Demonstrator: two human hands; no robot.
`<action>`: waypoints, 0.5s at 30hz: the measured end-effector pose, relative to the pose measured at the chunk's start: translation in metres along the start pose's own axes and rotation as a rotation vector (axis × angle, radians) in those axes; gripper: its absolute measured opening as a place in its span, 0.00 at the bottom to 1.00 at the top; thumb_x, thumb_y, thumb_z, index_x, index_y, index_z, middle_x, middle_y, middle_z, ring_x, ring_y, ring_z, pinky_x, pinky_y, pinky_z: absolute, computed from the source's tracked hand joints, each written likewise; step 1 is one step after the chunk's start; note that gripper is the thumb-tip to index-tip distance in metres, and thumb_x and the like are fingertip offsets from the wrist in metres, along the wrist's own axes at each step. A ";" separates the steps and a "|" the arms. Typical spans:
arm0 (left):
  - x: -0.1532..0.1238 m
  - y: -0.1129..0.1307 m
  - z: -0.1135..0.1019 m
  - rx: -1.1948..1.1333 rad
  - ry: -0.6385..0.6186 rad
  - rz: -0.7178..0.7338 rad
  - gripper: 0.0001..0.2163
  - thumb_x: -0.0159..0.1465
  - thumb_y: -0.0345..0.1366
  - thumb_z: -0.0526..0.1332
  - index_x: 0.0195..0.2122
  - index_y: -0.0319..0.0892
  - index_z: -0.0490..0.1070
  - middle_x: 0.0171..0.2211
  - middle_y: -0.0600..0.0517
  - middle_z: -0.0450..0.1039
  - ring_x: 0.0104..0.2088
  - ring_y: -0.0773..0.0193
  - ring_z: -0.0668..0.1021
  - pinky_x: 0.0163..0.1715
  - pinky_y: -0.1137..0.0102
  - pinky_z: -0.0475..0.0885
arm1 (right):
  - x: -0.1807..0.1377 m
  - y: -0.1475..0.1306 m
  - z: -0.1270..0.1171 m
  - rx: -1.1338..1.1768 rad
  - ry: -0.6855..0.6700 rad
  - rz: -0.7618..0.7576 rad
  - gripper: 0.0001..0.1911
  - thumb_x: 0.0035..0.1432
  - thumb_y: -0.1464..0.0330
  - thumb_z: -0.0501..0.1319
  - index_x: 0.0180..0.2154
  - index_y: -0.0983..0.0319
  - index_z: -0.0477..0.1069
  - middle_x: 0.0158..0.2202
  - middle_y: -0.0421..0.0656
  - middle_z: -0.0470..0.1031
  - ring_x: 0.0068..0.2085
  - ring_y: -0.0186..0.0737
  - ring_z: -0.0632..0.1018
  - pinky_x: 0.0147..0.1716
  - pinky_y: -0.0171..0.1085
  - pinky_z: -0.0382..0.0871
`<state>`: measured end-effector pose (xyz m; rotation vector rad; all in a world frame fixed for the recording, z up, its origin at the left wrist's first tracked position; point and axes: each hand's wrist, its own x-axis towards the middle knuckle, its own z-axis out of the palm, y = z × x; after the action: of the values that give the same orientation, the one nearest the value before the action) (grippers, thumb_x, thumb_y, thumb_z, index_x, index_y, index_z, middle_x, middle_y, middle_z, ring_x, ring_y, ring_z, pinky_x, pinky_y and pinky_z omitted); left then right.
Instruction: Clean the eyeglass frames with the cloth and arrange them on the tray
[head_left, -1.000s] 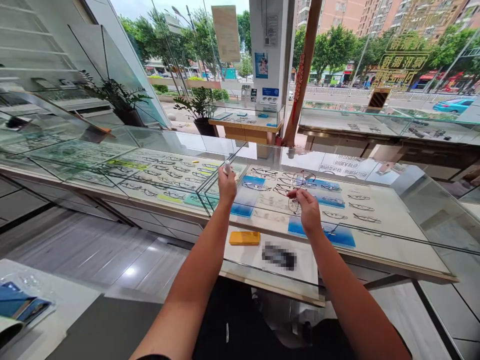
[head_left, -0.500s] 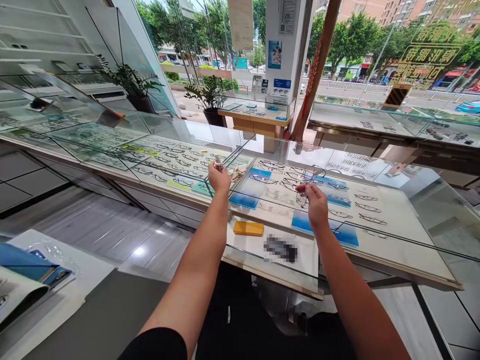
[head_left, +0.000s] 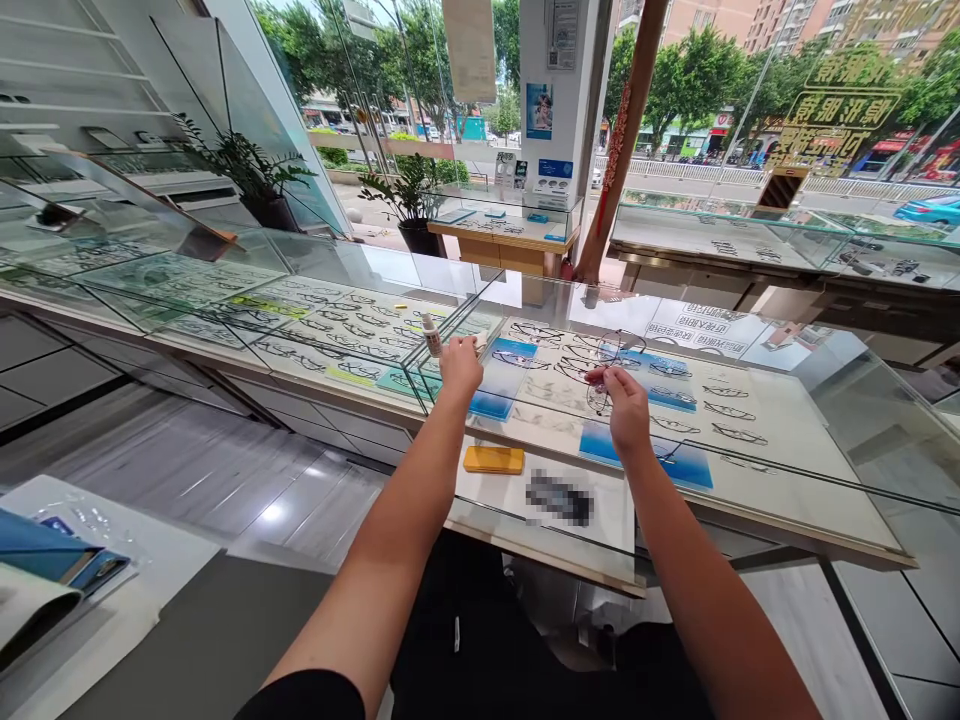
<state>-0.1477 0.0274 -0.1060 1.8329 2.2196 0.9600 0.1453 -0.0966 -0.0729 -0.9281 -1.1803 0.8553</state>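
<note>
My right hand pinches a pair of thin-framed eyeglasses above the glass counter, with one lens hanging below the fingers. A small white spray bottle stands upright on the counter, just left of my left hand and apart from it. My left hand reaches down with bent fingers where a crumpled beige cloth lies, mostly covered by the hand. Its fingertips are hidden, so whether they grip the cloth does not show.
Under the glass countertop lie rows of eyeglasses, some on blue cards. Nearer me are a yellow case and a blurred dark object. A grey table with a blue folder stands at left.
My left hand has let go of the spray bottle, leaving it upright on the counter, and has moved right to the cloth. My right hand keeps hold of the eyeglasses. The view has shifted slightly.
</note>
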 end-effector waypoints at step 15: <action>-0.065 0.089 -0.003 -0.296 -0.028 0.736 0.11 0.64 0.24 0.57 0.41 0.43 0.75 0.42 0.46 0.75 0.41 0.55 0.77 0.42 0.64 0.71 | 0.003 0.000 -0.002 -0.019 0.069 -0.043 0.17 0.67 0.54 0.61 0.35 0.59 0.80 0.37 0.45 0.82 0.42 0.45 0.78 0.47 0.45 0.73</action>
<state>-0.0569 -0.0264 -0.0763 2.5071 1.2651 1.2546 0.1473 -0.0945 -0.0719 -0.9374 -1.1461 0.7728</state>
